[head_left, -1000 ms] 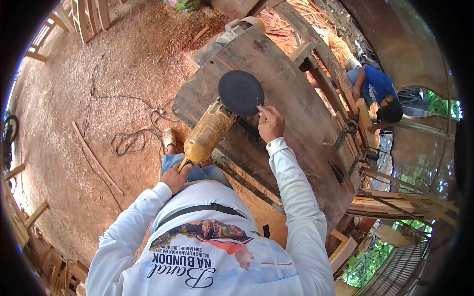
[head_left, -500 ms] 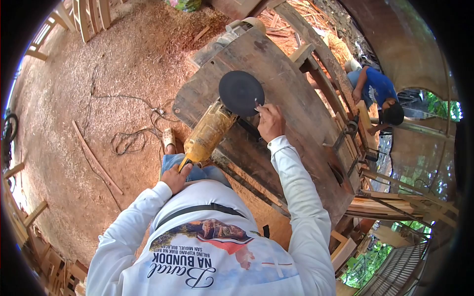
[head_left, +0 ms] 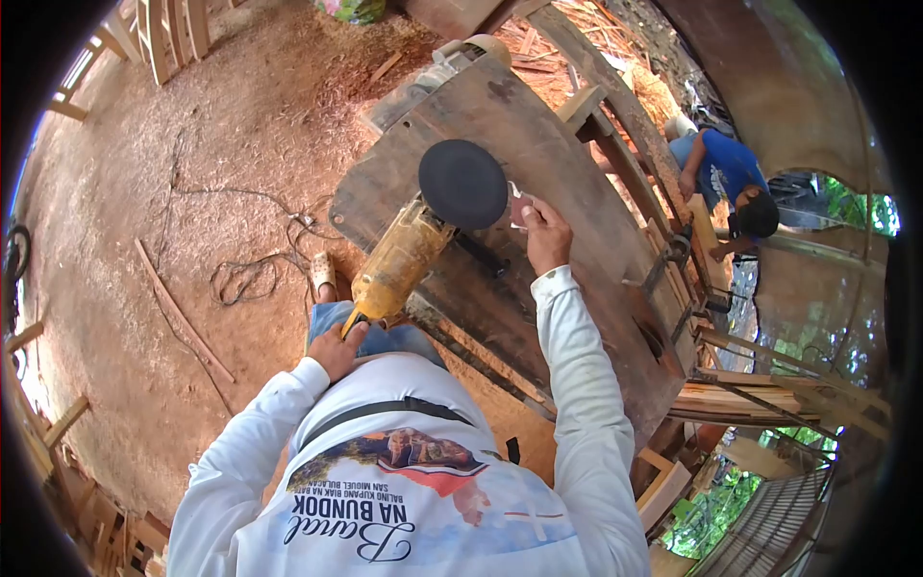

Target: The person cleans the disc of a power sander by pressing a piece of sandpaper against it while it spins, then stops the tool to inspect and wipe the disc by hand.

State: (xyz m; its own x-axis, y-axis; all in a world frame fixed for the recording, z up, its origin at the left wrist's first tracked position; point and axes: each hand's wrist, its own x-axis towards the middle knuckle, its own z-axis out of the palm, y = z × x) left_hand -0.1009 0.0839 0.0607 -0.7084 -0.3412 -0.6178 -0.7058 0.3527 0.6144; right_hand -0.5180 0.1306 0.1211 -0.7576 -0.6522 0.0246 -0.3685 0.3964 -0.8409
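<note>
A yellow power tool (head_left: 399, 258) rests at the left edge of a worn table, its round black disc (head_left: 463, 184) facing up. My left hand (head_left: 338, 351) is wrapped round the rear handle of the tool, near my waist. Just right of the disc, my right hand (head_left: 548, 236) pinches a small reddish-brown piece (head_left: 520, 205) with a ragged pale edge, apart from the disc. A dark side handle (head_left: 484, 256) shows below the disc, over the tabletop.
The table (head_left: 606, 279) reaches to the right. Beyond it a person in a blue shirt (head_left: 735, 173) bends over wood pieces. A cable (head_left: 252, 274) and a long wood strip (head_left: 183, 310) lie on the dusty ground. Wooden frames (head_left: 159, 38) stand at upper left.
My right hand has moved right and slightly down, away from the disc, and the reddish-brown piece in its fingers now shows. My left hand keeps its grip on the tool.
</note>
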